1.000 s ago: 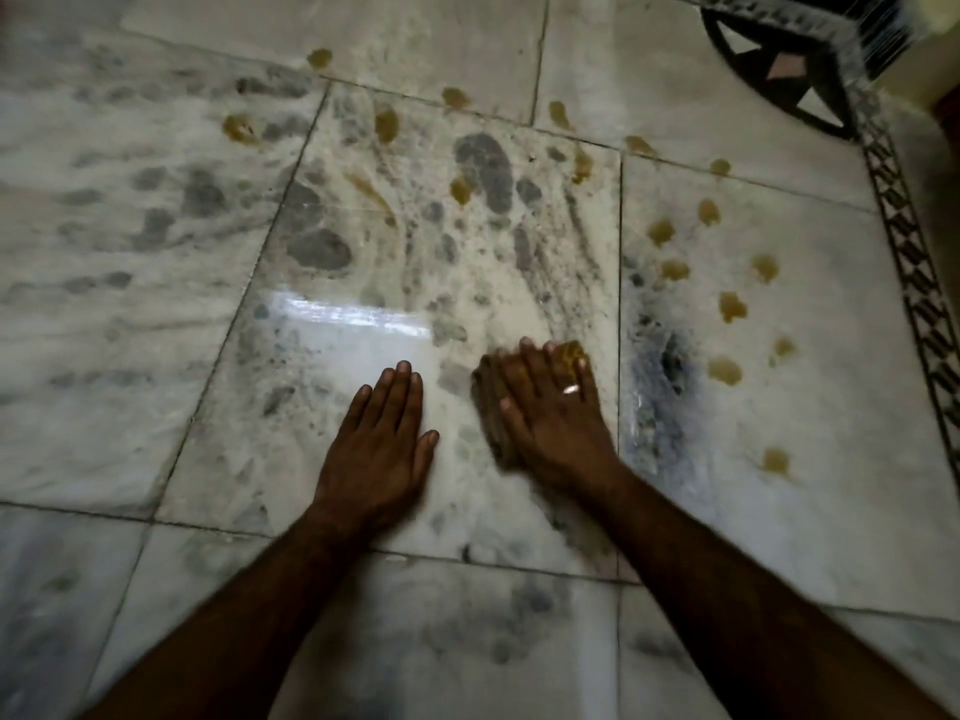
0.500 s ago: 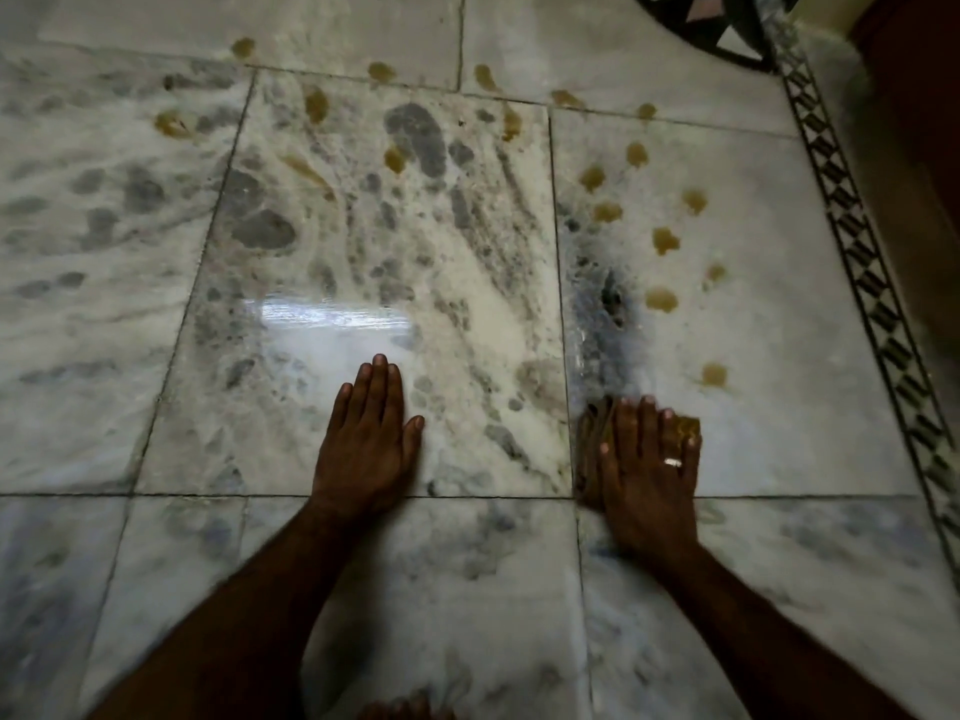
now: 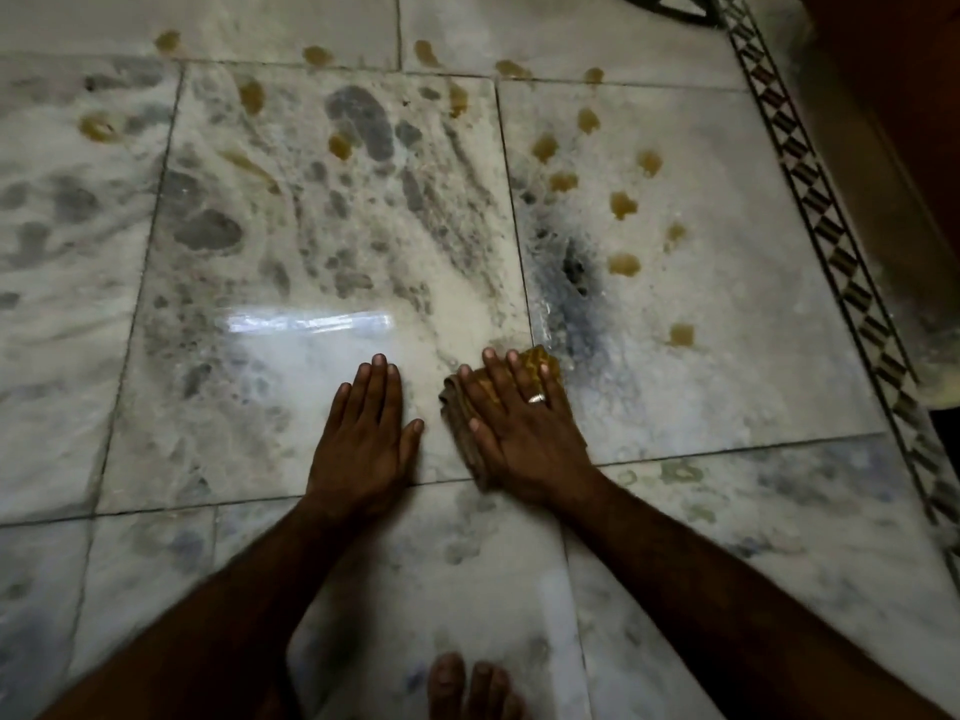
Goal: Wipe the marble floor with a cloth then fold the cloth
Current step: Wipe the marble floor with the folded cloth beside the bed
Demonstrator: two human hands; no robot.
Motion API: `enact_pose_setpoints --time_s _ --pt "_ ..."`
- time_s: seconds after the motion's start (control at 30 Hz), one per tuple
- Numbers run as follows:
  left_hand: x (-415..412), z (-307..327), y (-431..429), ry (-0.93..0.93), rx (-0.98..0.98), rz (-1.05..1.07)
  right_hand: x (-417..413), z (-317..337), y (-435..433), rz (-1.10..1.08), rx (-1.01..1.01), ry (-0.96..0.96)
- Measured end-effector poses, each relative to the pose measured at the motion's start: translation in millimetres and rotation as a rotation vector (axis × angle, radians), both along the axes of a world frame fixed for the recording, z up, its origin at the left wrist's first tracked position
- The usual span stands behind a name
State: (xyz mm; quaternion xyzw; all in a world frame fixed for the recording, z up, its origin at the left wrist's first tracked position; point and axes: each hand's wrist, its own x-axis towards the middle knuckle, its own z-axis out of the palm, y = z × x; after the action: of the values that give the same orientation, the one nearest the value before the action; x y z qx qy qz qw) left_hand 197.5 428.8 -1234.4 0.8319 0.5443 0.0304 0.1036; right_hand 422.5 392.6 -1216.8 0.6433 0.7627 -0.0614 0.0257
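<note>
A folded brown-yellow cloth (image 3: pixel 543 363) lies on the white, grey-veined marble floor (image 3: pixel 311 226). My right hand (image 3: pixel 519 423), with a ring on one finger, presses flat on the cloth with straight fingers and hides most of it. My left hand (image 3: pixel 366 433) rests flat on the bare tile just left of the cloth, fingers together. Several yellow-brown stains (image 3: pixel 623 205) dot the tiles beyond and to the right of the cloth.
A dark patterned border strip (image 3: pixel 831 236) runs diagonally along the right side, with a dark brown surface beyond it. My bare toes (image 3: pixel 467 688) show at the bottom edge. A bright light reflection (image 3: pixel 311 322) lies on the tile ahead of my left hand.
My right hand slid the cloth right and toward me, then back left beside my left hand. The left hand stayed planted on the tile.
</note>
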Motion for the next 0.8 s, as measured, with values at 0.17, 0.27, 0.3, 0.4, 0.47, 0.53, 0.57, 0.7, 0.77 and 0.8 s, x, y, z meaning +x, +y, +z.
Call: enact_pose_setpoints --time_s 0.17,0.27,0.3,0.4,0.47,0.53,0.57,0.7,0.77,0.8 --pt "21.6 0.8 16.1 0.012 0.042 -0.087 27.8 1.3 46.6 -0.079 0.019 -0.008" --pt "44.6 -3.2 34.9 -0.009 0.039 -0.099 56.6 1.1 62.3 -0.195 0.03 0.005" --pt "50.0 -4.1 39.6 -0.013 0.043 -0.109 68.0 1.8 62.7 -0.24 0.038 0.006" --pt "62.0 -6.6 52.4 -0.032 0.068 -0.139 111.8 -1.4 44.4 -0.416 0.053 -0.027" --pt "69.8 -6.6 59.1 -0.043 0.064 -0.148 143.9 -5.4 14.4 -0.539 0.075 -0.078" --pt "74.2 -7.2 63.3 -0.048 0.067 -0.151 160.8 -8.4 -24.5 -0.636 0.096 -0.102" --pt "73.8 -7.3 63.7 -0.053 0.073 -0.152 158.2 -9.8 -43.9 -0.674 0.107 -0.112" --pt "75.4 -6.2 60.9 -0.077 0.088 -0.132 95.8 -12.4 -100.2 -0.726 0.137 -0.177" --pt "84.9 -5.9 65.0 -0.094 0.099 -0.133 63.9 -9.7 -103.8 -0.599 0.143 -0.167" --pt "90.9 -5.7 68.1 -0.098 0.105 -0.138 51.0 -6.3 -98.7 -0.528 0.137 -0.144"
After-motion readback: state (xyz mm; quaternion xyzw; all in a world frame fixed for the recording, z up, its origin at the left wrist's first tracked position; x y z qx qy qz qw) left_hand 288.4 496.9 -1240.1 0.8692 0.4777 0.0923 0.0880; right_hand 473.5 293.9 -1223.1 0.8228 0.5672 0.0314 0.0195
